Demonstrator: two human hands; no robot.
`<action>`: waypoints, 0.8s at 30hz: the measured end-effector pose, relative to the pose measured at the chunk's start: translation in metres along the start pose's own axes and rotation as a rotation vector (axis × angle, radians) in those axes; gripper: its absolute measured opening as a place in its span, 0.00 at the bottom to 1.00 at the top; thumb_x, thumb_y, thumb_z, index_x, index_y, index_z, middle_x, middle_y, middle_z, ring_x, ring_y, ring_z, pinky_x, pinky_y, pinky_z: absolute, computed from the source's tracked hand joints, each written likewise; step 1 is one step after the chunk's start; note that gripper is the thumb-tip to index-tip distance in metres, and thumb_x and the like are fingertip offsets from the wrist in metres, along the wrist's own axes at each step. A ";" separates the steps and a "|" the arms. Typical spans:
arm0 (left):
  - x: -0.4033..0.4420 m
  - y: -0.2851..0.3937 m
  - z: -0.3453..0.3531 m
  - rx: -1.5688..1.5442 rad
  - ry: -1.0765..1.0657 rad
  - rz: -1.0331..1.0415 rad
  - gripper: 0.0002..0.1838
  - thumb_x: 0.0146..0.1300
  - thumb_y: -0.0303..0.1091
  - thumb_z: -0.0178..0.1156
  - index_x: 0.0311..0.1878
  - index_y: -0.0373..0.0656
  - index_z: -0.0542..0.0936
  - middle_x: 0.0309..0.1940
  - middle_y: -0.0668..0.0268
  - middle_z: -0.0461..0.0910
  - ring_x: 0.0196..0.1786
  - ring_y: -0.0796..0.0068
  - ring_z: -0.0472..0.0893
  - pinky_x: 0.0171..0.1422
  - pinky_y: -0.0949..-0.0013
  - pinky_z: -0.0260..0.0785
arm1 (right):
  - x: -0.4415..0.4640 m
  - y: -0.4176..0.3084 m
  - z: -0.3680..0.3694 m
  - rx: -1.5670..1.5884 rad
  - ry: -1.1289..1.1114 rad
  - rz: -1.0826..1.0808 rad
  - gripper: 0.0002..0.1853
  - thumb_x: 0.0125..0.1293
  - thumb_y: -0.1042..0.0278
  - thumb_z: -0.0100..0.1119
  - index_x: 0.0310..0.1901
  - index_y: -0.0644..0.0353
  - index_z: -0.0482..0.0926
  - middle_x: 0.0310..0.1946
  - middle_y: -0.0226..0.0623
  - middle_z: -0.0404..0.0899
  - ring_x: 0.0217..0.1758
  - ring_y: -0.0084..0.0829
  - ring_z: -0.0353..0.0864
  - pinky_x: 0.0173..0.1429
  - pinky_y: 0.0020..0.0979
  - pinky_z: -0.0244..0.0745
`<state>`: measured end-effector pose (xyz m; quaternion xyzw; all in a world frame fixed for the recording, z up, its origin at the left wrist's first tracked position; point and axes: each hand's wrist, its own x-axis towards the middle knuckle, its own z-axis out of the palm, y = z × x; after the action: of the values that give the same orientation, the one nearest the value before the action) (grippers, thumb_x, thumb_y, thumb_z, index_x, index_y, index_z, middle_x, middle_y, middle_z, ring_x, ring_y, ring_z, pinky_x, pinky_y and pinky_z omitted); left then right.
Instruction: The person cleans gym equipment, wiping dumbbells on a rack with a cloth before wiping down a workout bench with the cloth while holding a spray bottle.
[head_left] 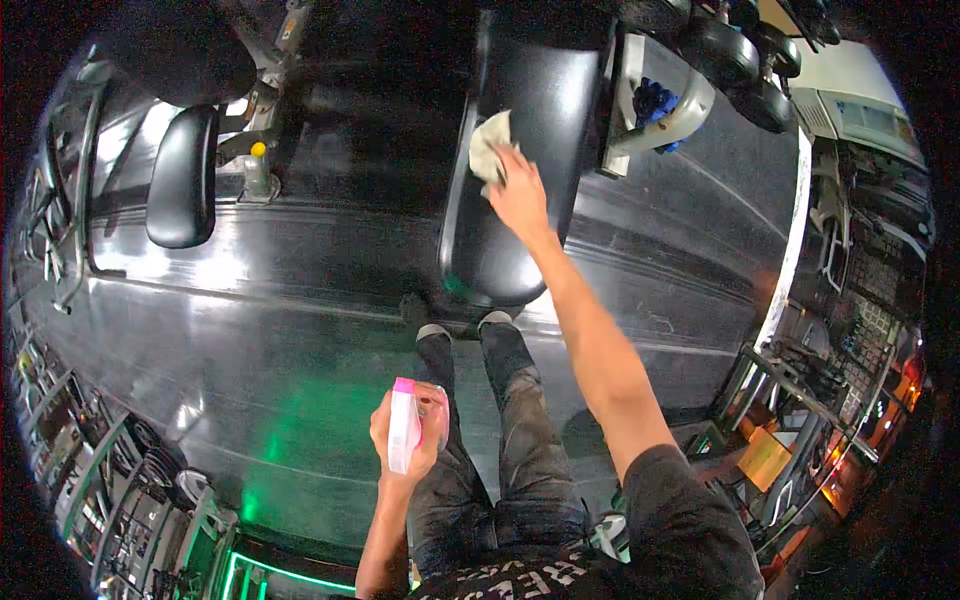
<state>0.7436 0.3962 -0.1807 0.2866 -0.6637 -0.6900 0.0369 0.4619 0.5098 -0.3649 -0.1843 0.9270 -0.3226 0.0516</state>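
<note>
A long black padded bench [520, 250] stands in front of my feet. My right hand [518, 190] is stretched over it and holds a pale cloth [491, 145] against the left part of the pad. The fingers are partly blurred, closed on the cloth. Low in the view, left of my legs, my left hand [410, 430] is wrapped round a spray bottle [402, 435] with a white and pink top. The bottle's lower part is hidden by the hand.
A smaller black pad [183, 178] on a machine is at the left. Right of the bench is a metal frame [665, 125] with blue material behind it, and dark round weights [722, 55] above. Gym equipment lines both lower sides. A cardboard-coloured box [768, 458] is at the lower right.
</note>
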 end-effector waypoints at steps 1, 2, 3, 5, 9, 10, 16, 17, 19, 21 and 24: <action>-0.001 0.000 0.002 -0.004 -0.018 0.003 0.06 0.60 0.26 0.61 0.38 0.35 0.77 0.33 0.59 0.83 0.33 0.72 0.82 0.39 0.72 0.74 | 0.010 0.008 0.014 -0.138 -0.012 0.047 0.30 0.51 0.74 0.61 0.60 0.54 0.73 0.61 0.39 0.73 0.57 0.48 0.74 0.60 0.43 0.73; -0.001 0.000 0.004 0.002 -0.025 0.003 0.06 0.60 0.26 0.61 0.38 0.35 0.77 0.33 0.59 0.83 0.33 0.72 0.82 0.39 0.72 0.74 | 0.009 0.009 0.029 -0.226 -0.150 0.174 0.28 0.52 0.73 0.60 0.59 0.53 0.73 0.61 0.38 0.73 0.57 0.47 0.74 0.59 0.44 0.73; -0.002 0.000 0.004 0.035 -0.031 0.009 0.06 0.60 0.26 0.61 0.38 0.35 0.77 0.33 0.59 0.83 0.33 0.72 0.82 0.39 0.72 0.74 | 0.006 0.007 0.046 -0.311 -0.289 0.300 0.27 0.53 0.72 0.59 0.59 0.52 0.74 0.61 0.37 0.73 0.57 0.46 0.73 0.59 0.45 0.73; -0.002 0.001 0.005 0.073 -0.040 0.014 0.06 0.60 0.25 0.61 0.38 0.35 0.77 0.34 0.59 0.83 0.33 0.73 0.82 0.38 0.72 0.74 | -0.037 0.000 0.077 -0.407 -0.230 0.123 0.19 0.58 0.69 0.56 0.52 0.53 0.77 0.59 0.33 0.68 0.60 0.47 0.67 0.56 0.49 0.72; 0.001 0.006 0.010 0.039 -0.023 -0.008 0.05 0.59 0.25 0.61 0.38 0.35 0.77 0.34 0.59 0.83 0.33 0.73 0.82 0.38 0.72 0.74 | -0.136 -0.033 0.102 -0.358 -0.270 0.138 0.22 0.61 0.71 0.52 0.59 0.56 0.73 0.64 0.36 0.64 0.64 0.45 0.64 0.61 0.52 0.67; 0.002 0.008 0.012 0.018 -0.018 -0.007 0.05 0.59 0.25 0.61 0.38 0.35 0.77 0.34 0.59 0.83 0.33 0.72 0.82 0.38 0.71 0.74 | -0.157 -0.041 0.101 -0.367 -0.289 0.138 0.23 0.60 0.72 0.54 0.59 0.57 0.73 0.63 0.36 0.64 0.63 0.46 0.65 0.60 0.50 0.68; 0.001 0.005 0.009 0.125 0.014 0.010 0.06 0.57 0.26 0.63 0.37 0.36 0.77 0.34 0.58 0.83 0.35 0.68 0.83 0.42 0.68 0.75 | -0.242 -0.024 0.113 0.356 -0.696 0.459 0.30 0.50 0.63 0.67 0.57 0.64 0.73 0.48 0.52 0.80 0.52 0.50 0.80 0.58 0.43 0.74; 0.001 0.007 0.009 0.134 0.018 0.009 0.06 0.57 0.26 0.63 0.37 0.36 0.77 0.34 0.58 0.83 0.35 0.68 0.83 0.42 0.68 0.75 | -0.249 -0.024 0.108 0.419 -0.713 0.547 0.31 0.51 0.63 0.67 0.58 0.64 0.73 0.48 0.54 0.80 0.52 0.50 0.81 0.59 0.41 0.74; 0.000 0.010 0.010 0.042 0.015 -0.016 0.07 0.57 0.26 0.63 0.37 0.36 0.77 0.34 0.58 0.83 0.36 0.67 0.83 0.43 0.67 0.74 | -0.251 -0.012 0.108 0.573 -0.527 0.656 0.32 0.52 0.61 0.68 0.60 0.62 0.73 0.50 0.52 0.81 0.53 0.47 0.81 0.58 0.38 0.75; -0.001 0.003 0.008 0.057 -0.001 0.013 0.07 0.57 0.25 0.63 0.38 0.35 0.77 0.34 0.57 0.83 0.35 0.69 0.82 0.41 0.69 0.74 | -0.212 -0.013 0.076 0.904 -0.500 0.840 0.26 0.58 0.63 0.66 0.58 0.64 0.76 0.47 0.40 0.83 0.47 0.29 0.81 0.53 0.30 0.75; 0.000 -0.002 0.008 0.042 -0.006 0.008 0.07 0.57 0.24 0.62 0.39 0.35 0.77 0.34 0.57 0.83 0.34 0.71 0.82 0.39 0.71 0.74 | -0.129 -0.005 0.024 1.246 -0.390 0.928 0.16 0.61 0.65 0.64 0.49 0.61 0.80 0.40 0.33 0.83 0.41 0.24 0.80 0.46 0.28 0.76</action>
<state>0.7405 0.4032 -0.1827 0.2824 -0.6791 -0.6768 0.0317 0.5877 0.5407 -0.3840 0.2297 0.5329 -0.6886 0.4349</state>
